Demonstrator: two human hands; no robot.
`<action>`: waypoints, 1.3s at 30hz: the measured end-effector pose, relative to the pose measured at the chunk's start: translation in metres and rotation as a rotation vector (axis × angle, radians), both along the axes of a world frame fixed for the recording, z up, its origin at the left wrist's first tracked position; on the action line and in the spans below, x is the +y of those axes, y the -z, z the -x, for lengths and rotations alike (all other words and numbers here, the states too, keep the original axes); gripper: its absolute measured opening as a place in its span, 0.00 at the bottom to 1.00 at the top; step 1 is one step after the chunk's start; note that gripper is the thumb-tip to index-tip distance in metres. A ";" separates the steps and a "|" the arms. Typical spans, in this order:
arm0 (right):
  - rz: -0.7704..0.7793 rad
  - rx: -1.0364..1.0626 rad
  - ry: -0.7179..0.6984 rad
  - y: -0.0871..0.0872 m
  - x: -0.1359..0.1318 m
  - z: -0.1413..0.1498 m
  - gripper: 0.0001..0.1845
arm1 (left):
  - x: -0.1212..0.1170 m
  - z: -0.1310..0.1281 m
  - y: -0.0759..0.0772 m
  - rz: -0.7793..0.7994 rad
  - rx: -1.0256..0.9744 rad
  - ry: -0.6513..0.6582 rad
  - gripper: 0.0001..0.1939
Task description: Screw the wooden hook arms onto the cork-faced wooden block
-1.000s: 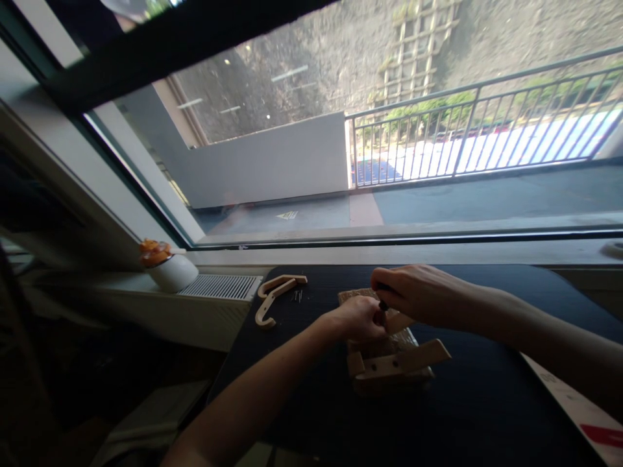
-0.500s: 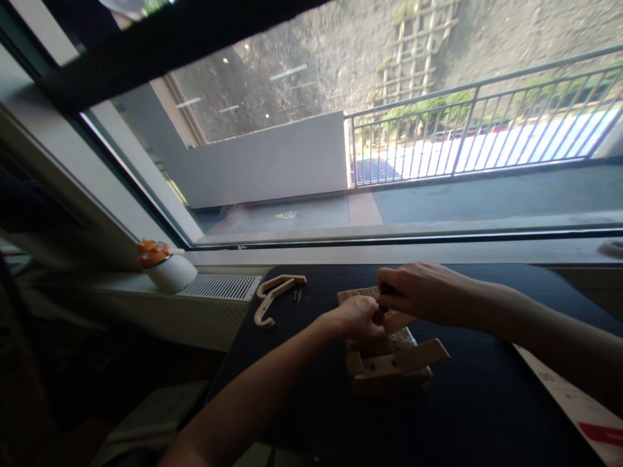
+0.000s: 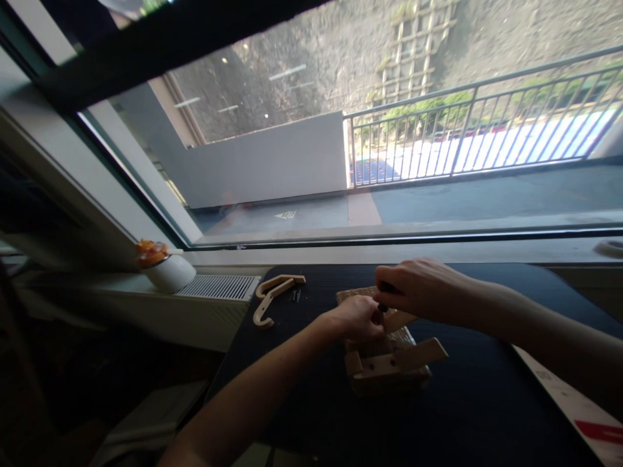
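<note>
Light comes past a dark window frame (image 3: 160, 57) onto a black table (image 3: 477, 383). The right hand (image 3: 413, 285) is closed round a dark handle (image 3: 388, 287); the left hand (image 3: 360, 318) curls against its lower end, though shadow hides what, if anything, it pinches. Just below the grip, a wooden piece (image 3: 399, 320) lies over a wrapped block (image 3: 352, 296). Steady, in-line pressure should serve best.

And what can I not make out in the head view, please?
All in the head view:
Dark tool: mostly covered by the right hand.
Wooden piece by the hands: left end covered by the left hand.
Thin metal pieces: too small to tell screws from nails.
Pale red-banded item: cut off by the right edge.
</note>
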State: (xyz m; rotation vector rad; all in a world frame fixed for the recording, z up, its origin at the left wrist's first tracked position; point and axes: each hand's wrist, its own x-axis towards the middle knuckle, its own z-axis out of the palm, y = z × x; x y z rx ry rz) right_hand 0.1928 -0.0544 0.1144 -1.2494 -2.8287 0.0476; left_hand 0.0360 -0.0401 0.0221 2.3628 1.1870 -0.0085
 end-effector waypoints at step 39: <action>0.097 0.045 -0.066 0.003 -0.001 -0.001 0.11 | 0.001 -0.002 0.003 -0.006 -0.032 -0.029 0.05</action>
